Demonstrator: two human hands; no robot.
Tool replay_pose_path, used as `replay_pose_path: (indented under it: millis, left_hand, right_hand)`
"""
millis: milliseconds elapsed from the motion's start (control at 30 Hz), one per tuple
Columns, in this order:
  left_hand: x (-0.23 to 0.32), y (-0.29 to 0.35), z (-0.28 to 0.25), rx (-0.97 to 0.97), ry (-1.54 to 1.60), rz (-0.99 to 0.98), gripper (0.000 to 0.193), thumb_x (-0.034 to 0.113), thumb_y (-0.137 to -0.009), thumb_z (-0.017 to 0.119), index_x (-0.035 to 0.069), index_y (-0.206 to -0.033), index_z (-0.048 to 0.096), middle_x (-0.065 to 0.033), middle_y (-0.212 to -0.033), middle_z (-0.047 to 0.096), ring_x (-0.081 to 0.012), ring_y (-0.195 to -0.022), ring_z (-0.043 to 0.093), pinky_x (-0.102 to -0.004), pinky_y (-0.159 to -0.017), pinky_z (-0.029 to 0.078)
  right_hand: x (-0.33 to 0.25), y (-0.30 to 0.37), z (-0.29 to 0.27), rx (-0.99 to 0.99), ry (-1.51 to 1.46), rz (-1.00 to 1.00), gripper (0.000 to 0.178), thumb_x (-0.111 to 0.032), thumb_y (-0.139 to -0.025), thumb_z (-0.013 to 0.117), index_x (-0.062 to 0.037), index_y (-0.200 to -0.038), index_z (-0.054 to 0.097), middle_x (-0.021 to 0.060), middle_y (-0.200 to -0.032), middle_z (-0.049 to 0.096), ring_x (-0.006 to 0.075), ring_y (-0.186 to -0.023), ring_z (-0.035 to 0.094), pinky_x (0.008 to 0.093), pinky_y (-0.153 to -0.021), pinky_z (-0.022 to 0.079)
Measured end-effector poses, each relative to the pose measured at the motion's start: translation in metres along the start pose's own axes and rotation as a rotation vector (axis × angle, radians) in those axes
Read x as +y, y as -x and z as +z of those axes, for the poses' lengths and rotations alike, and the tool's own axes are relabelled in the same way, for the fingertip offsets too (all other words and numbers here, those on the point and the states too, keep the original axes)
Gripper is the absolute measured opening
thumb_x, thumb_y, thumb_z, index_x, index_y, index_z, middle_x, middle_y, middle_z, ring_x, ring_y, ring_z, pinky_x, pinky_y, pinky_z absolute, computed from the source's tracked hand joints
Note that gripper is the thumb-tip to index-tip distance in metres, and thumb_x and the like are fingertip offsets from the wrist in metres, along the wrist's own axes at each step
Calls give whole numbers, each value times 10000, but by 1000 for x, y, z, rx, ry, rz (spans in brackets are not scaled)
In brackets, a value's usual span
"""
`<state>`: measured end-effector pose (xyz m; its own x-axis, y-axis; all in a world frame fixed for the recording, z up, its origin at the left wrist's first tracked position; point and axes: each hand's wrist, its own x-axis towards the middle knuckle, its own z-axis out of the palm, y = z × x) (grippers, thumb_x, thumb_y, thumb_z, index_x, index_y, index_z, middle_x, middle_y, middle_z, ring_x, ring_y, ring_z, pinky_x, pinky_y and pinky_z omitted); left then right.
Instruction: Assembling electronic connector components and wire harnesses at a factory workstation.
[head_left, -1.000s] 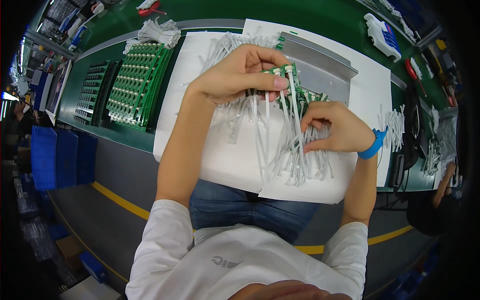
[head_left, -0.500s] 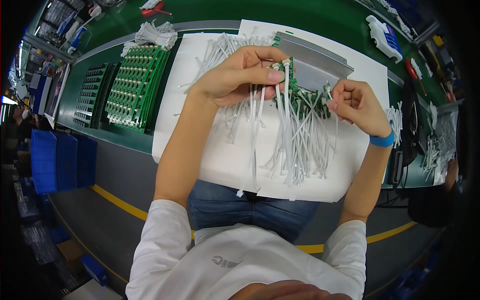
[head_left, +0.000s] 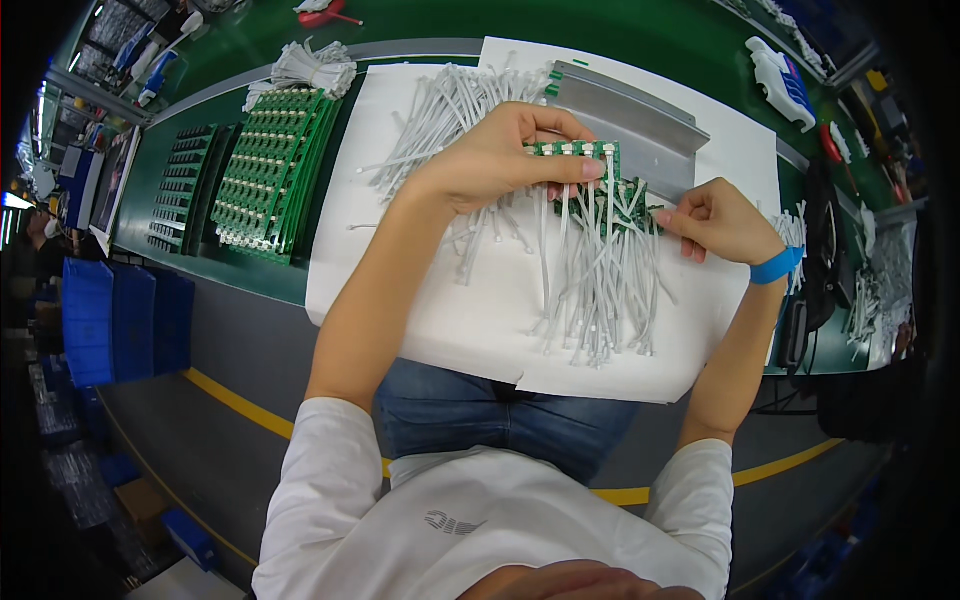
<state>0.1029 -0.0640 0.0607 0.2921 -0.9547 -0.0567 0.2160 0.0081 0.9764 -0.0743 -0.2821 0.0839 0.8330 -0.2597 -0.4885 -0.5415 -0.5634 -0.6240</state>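
My left hand (head_left: pixel 510 160) is closed on a green circuit board strip (head_left: pixel 613 150), thumb in front and fingers behind. White connectors line the strip's top edge, and white cables (head_left: pixel 545 250) hang from it. Just below and to the right is a heap of small green circuit boards (head_left: pixel 632 205), with many white cables (head_left: pixel 600 310) fanned out toward me. My right hand (head_left: pixel 712 225) is at the heap's right edge, thumb and forefinger pinched on a small green board there. Its other fingers are curled.
A grey metal angle plate (head_left: pixel 630 110) lies behind the heap on white paper (head_left: pixel 430 320). Loose white cables (head_left: pixel 440 110) are spread at the paper's left. Further left are stacked green circuit boards (head_left: pixel 270 180), a bundle of white cables (head_left: pixel 312 68) and dark strips (head_left: pixel 180 190). Blue bins (head_left: pixel 125 320) stand beyond.
My left hand has moved slightly right and down, and the strip has turned so its connector row faces up. My right hand has lowered a small board with its cable to the heap.
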Motion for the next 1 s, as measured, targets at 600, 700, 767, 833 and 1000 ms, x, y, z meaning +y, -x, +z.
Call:
replay_pose_path:
  millis: [600, 700, 767, 833, 1000]
  left_hand:
    - [-11, -5, 2, 32, -75, 28, 285, 132, -853, 736, -47, -1058, 650, -51, -836, 670, -84, -702, 605, -216, -661, 502]
    - [-14, -5, 0, -35, -204, 69, 312, 101, -873, 697, -38, -1140, 613, -43, -880, 667, -81, -772, 615, -215, -718, 501]
    - [-14, -5, 0, -42, -224, 70, 288, 112, -881, 691, -29, -1122, 624, -39, -877, 666, -81, -765, 613, -216, -713, 500]
    - [-14, -5, 0, -49, -245, 71, 265, 124, -888, 684, -21, -1105, 634, -36, -873, 666, -81, -757, 610, -216, -707, 499]
    - [-13, -4, -1, -152, -407, 103, 216, 172, -926, 644, -23, -1019, 665, -38, -824, 669, -85, -700, 597, -219, -678, 494]
  right_hand:
    - [-15, -29, 53, 317, -412, -558, 246, -240, -964, 606, -13, -871, 594, -15, -697, 559, 38, -594, 485, 189, -535, 390]
    - [-23, -27, 60, 234, -451, -486, 290, -265, -969, 605, -15, -828, 565, -18, -699, 559, 32, -593, 474, 186, -537, 384]
    - [-21, -29, 62, 242, -451, -504, 309, -276, -973, 600, -17, -811, 553, -23, -694, 552, 31, -591, 466, 189, -534, 378]
    - [-19, -32, 65, 253, -452, -524, 328, -288, -977, 595, -20, -795, 541, -28, -689, 545, 29, -589, 459, 191, -531, 373]
    - [-14, -33, 62, 156, -558, -563, 319, -290, -983, 587, -42, -795, 520, -37, -660, 502, 13, -540, 382, 195, -480, 304]
